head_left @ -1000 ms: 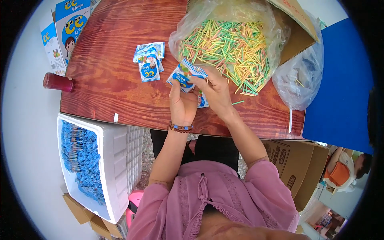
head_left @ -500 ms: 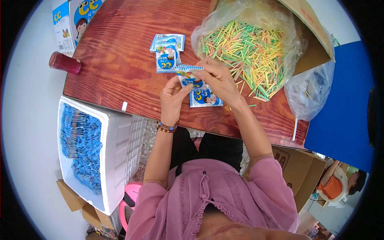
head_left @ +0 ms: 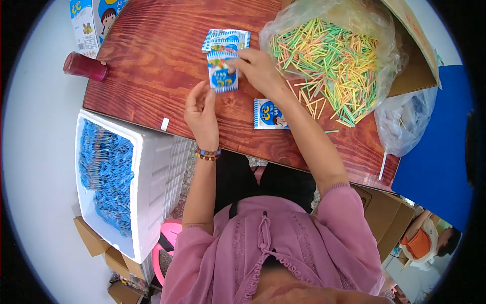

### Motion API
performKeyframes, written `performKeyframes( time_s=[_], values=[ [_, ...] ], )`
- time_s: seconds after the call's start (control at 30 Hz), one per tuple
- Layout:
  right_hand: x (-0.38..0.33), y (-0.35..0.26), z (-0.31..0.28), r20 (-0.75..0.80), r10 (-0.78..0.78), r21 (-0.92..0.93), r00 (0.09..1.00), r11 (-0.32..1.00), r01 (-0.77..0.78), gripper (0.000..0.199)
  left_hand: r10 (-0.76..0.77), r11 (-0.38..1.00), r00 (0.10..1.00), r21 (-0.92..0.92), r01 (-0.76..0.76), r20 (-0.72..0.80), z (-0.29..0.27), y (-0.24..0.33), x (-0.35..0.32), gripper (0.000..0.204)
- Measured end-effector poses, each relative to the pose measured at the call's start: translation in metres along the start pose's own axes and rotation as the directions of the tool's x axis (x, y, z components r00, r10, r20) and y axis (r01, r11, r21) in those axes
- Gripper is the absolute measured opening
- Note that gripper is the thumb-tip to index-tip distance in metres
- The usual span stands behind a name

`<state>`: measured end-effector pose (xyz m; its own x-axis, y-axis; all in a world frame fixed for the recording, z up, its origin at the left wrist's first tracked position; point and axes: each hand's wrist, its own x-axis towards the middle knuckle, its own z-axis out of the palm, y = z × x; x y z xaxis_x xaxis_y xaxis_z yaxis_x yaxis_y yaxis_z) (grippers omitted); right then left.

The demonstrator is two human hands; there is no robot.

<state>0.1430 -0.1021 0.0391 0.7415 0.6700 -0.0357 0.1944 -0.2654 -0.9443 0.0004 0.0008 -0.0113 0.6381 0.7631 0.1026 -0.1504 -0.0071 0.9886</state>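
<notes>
My right hand [head_left: 259, 72] pinches a small blue-and-white candy packet [head_left: 220, 81] by its right side, over the near end of a pile of like packets [head_left: 223, 36]. Just below the held packet is my left hand [head_left: 202, 112], its thumb and fingers apart and nothing in them. The thumb tip comes close to the packet's lower edge; whether it touches I cannot tell. One more packet [head_left: 268, 114] lies flat on the table, partly covered by my right forearm.
A clear bag [head_left: 392, 50] of thin green, yellow and pink sticks spills onto the wooden table [head_left: 152, 61], beside a cardboard box [head_left: 417, 76]. A red jar [head_left: 86, 67] stands at the left edge. Below it, a white foam box [head_left: 139, 202] holds many blue packets. Another person [head_left: 422, 243] sits lower right.
My right hand has carried the packet up and left to the pile. My left hand has let go of it and drawn back. The view has shifted slightly.
</notes>
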Motion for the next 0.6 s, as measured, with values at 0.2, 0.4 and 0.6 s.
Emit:
performKeyframes(
  time_s=[0.2,0.4,0.6],
  values=[
    [0.014,0.024,0.0,-0.263,-0.315,-0.286,0.912,0.928,0.238,0.024,0.155,0.786,0.947,0.545,-0.291,0.282,0.011,0.005,0.013,0.042],
    [-0.086,0.021,-0.061,-0.082,-0.073,-0.511,0.994,0.859,0.021,0.032,0.114,0.737,0.925,0.594,-0.323,0.361,0.009,0.018,-0.016,0.042],
    [-0.112,0.045,-0.069,-0.072,-0.163,-0.566,0.984,0.819,0.094,0.023,0.197,0.616,0.864,0.627,-0.477,0.464,0.051,0.007,-0.033,0.029]
  ],
)
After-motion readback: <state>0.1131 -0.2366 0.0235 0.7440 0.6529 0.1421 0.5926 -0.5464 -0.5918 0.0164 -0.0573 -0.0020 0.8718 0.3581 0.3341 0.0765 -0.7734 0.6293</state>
